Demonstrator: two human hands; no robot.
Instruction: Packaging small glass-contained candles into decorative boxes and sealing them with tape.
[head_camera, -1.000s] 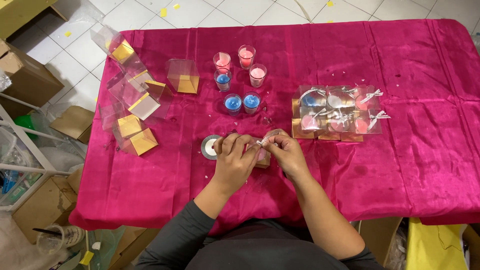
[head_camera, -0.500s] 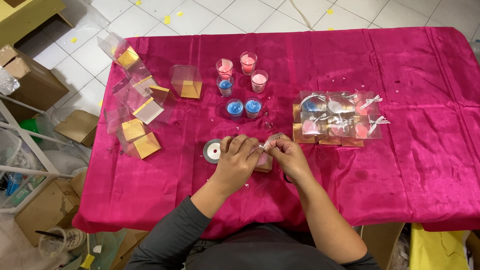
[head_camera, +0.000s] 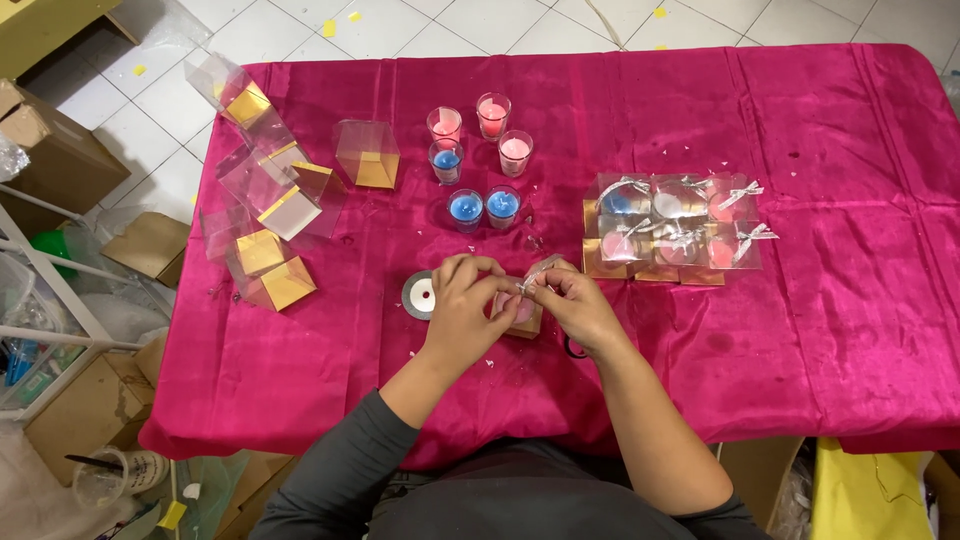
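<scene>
Both hands meet over a small clear gift box with a gold base (head_camera: 522, 318) on the magenta-clothed surface (head_camera: 820, 330). Left hand (head_camera: 466, 305) and right hand (head_camera: 578, 305) fingers pinch what seems a thin silver ribbon (head_camera: 538, 273); even tension should keep the bow centred.

Left hand (head_camera: 462, 300) and right hand (head_camera: 582, 305) meet at centre, fingers (head_camera: 520, 287) pinched together, forearms angled inward.

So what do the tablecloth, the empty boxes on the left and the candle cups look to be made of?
Tablecloth: likely satin or similar glossy fabric, magenta, with shiny creases. Empty boxes: clear thin plastic walls, see-through with glare, over gold bases that look like metallic card. Candle cups: clear glass or hard plastic, I cannot tell which, filled with pink or blue wax.
</scene>
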